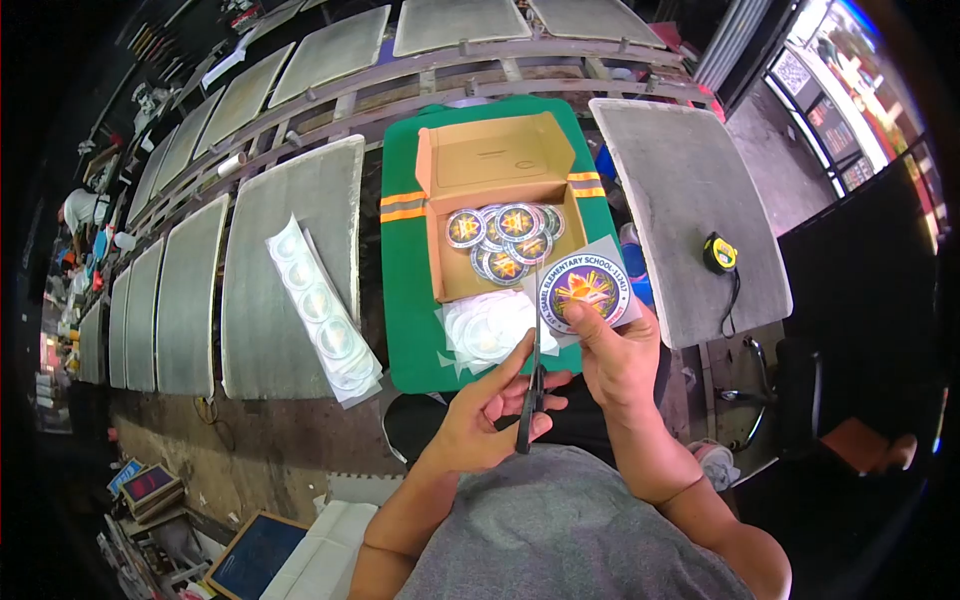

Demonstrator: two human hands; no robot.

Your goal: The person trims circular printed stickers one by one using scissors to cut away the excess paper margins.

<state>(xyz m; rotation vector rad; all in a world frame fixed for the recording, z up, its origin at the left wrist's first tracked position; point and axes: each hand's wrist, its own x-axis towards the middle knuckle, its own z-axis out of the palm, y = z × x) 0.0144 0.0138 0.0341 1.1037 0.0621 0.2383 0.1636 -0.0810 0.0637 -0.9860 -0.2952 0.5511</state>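
Observation:
My left hand [492, 412] is closed around the black handles of a pair of scissors [530, 408], whose blades point up and away from me. Pinched by the thumb and fingers of my right hand [618, 362] is a round school-logo sticker [584, 284] on a square of clear backing. The scissor blades stand at the sticker's left edge; whether they touch it I cannot tell. Just beyond, an opened cardboard box [436, 275] holds a pile of round stickers [505, 240]. White and clear backing scraps [488, 328] lie in front of the box.
Under the box is a green cloth with orange-and-silver bands [405, 300]. A strip of round stickers [318, 305] lies on the grey board [245, 300] at left. On the right board [690, 180] sits a yellow tape measure [719, 254]. A person [85, 210] is at far left.

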